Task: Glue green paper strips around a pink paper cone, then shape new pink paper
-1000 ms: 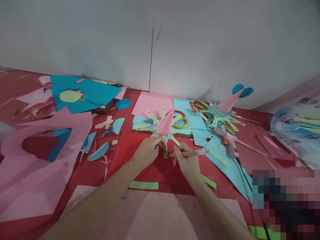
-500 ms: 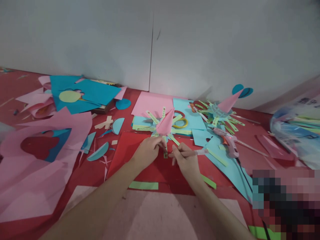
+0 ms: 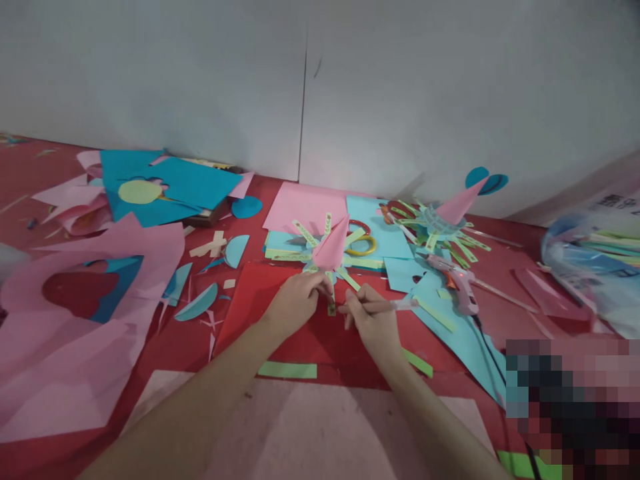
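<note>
My left hand (image 3: 297, 299) is closed, its fingertips pinching a light-green paper strip (image 3: 331, 310) that bears small dark marks. That strip sticks out towards me from a paper craft with a pink cone (image 3: 331, 248) on top and several green strips spread around it. In my right hand (image 3: 374, 327) is a pen (image 3: 393, 305), lying nearly level, its tip just right of the strip. Both hands rest over a red sheet (image 3: 280, 327). The strip's inner part is partly hidden by my left fingers.
Right of the hands lies a pink glue gun (image 3: 465, 290) with a cord. Behind it stands a second cone craft (image 3: 457, 203). Yellow-handled scissors (image 3: 367, 247) lie behind the nearer craft. Pink sheets (image 3: 90, 373) and blue scraps (image 3: 200, 303) cover the left. A plastic bag (image 3: 595, 247) sits far right.
The pen tip and right fingers have shifted very slightly beside the strip's end. My left hand keeps its place on the strip.
</note>
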`<action>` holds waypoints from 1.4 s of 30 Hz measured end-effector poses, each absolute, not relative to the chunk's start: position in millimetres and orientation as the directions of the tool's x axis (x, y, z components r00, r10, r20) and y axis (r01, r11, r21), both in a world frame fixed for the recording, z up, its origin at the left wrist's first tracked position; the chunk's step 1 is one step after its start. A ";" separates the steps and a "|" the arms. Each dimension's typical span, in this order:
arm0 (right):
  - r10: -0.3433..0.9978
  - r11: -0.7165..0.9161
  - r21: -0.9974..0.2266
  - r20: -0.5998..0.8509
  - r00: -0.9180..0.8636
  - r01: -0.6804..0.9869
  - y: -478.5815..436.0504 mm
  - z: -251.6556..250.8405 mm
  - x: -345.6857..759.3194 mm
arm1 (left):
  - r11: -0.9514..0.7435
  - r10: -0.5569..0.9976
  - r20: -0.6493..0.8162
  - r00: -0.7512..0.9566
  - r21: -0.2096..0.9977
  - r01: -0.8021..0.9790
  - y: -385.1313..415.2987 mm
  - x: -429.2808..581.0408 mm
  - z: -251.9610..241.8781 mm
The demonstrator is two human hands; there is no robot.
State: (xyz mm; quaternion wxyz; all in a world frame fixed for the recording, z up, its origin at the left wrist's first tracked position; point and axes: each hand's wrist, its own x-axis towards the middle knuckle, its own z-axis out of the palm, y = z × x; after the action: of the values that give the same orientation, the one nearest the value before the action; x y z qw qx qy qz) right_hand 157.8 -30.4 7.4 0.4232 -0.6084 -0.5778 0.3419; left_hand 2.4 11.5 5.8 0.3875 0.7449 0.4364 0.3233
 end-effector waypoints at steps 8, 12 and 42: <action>0.993 0.009 -0.927 0.052 0.105 0.376 -29.9 8.2 158.0 | -0.318 0.900 0.141 0.412 0.858 0.403 11.3 2.3 6.4; 0.995 0.017 -0.900 0.058 0.082 0.436 -30.7 8.8 158.4 | -0.318 0.901 0.138 0.411 0.856 0.408 10.7 2.6 7.5; 0.987 -0.020 -0.923 0.043 0.155 0.384 -28.5 10.0 159.3 | -0.318 0.902 0.138 0.410 0.855 0.411 10.4 1.4 7.2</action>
State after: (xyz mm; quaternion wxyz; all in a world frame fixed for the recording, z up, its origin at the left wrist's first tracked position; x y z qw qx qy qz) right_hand 159.3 -28.5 10.0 0.4341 -0.6239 -0.5492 0.3475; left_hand 1.4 10.4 7.2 0.3845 0.7463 0.4396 0.3193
